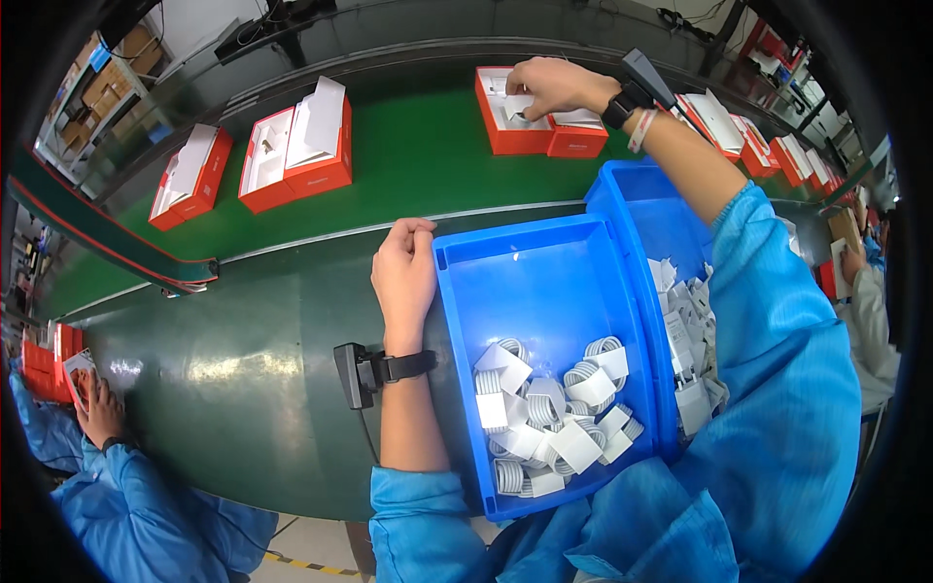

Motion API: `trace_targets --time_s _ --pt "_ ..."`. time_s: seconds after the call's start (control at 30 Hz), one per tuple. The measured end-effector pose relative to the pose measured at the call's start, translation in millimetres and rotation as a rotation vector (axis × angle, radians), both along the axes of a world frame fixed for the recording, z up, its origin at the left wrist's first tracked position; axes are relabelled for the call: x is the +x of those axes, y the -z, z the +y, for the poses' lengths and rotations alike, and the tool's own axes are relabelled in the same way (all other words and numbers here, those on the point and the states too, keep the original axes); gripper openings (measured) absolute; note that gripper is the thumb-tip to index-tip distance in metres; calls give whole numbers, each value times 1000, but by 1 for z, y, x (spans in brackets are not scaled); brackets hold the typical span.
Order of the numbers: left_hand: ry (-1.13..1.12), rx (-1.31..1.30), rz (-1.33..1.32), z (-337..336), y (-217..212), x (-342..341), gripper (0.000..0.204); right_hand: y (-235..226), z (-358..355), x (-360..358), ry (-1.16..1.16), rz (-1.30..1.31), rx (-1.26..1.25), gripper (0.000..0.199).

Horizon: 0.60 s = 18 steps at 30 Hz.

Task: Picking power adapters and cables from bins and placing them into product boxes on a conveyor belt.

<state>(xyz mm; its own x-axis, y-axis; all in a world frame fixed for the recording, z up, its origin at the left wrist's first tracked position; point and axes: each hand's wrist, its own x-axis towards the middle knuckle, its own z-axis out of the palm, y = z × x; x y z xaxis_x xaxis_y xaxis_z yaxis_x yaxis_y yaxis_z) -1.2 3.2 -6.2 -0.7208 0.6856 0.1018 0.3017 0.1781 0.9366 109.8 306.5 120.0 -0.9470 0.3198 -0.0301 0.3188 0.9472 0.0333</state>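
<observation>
My right grip (pixel 559 85) curls over a white piece (pixel 516 104) inside the red box (pixel 517 142), and I cannot tell whether it's pinched; I'd best seat it flat, clear of the sides. My left grip (pixel 403 277) folds loosely, nothing showing in it, beside the blue bin (pixel 544 277) of coiled cables (pixel 577 447), and the second bin (pixel 671 228), under my reaching arm (pixel 777 282), has a rim to clear.

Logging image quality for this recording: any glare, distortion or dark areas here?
Head view: bright glare patches on the dark table; a small highlight inside the blue bin; belt edges bow from fisheye distortion; corners black; left hand and coils look fairly sharp.
</observation>
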Motion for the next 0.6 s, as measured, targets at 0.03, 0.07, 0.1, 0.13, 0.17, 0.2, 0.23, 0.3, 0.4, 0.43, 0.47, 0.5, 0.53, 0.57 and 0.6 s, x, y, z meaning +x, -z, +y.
trace_targets --time_s 0.03,0.07,0.1,0.13,0.17,0.2,0.23,0.3,0.4,0.43,0.47,0.5,0.53,0.57,0.6 --pt "3 -7 3 -1 0 0 23 0 5 0 1 -43 -4 42" --pt "9 -13 9 1 -1 0 22 1 11 2 5 -84 -9 42" --pt "16 -18 9 2 -3 0 22 3 16 5 25 -124 -43 42" --pt "12 -5 -5 2 -5 1 22 6 20 7 33 -122 -48 42" --pt "2 5 -19 0 -6 2 21 10 21 4 6 -66 -88 43" --pt "5 -1 -16 -3 -5 0 21 14 23 3 -20 -9 -128 43" --pt "5 10 -37 -2 -1 -3 20 13 18 4 11 -10 -138 44" --pt "11 61 -67 1 5 -3 18 19 22 5 -26 -14 -139 43" --pt "53 152 -83 7 9 -1 18 30 37 12 -49 -30 -172 41" --pt "50 182 -103 7 10 -2 17 31 36 9 -53 -41 -170 41" --pt "56 139 -115 2 9 -5 17 36 36 6 -60 -57 -172 42" --pt "49 138 -109 0 7 -5 17 32 33 7 -56 -75 -139 43" --pt "43 138 -102 -1 5 -5 17 30 27 10 -33 -71 -175 44" --pt "65 138 -103 1 5 -4 17 30 29 13 -22 -74 -179 44" --pt "65 161 -113 3 5 -3 17 29 31 17 -12 -76 -182 44"
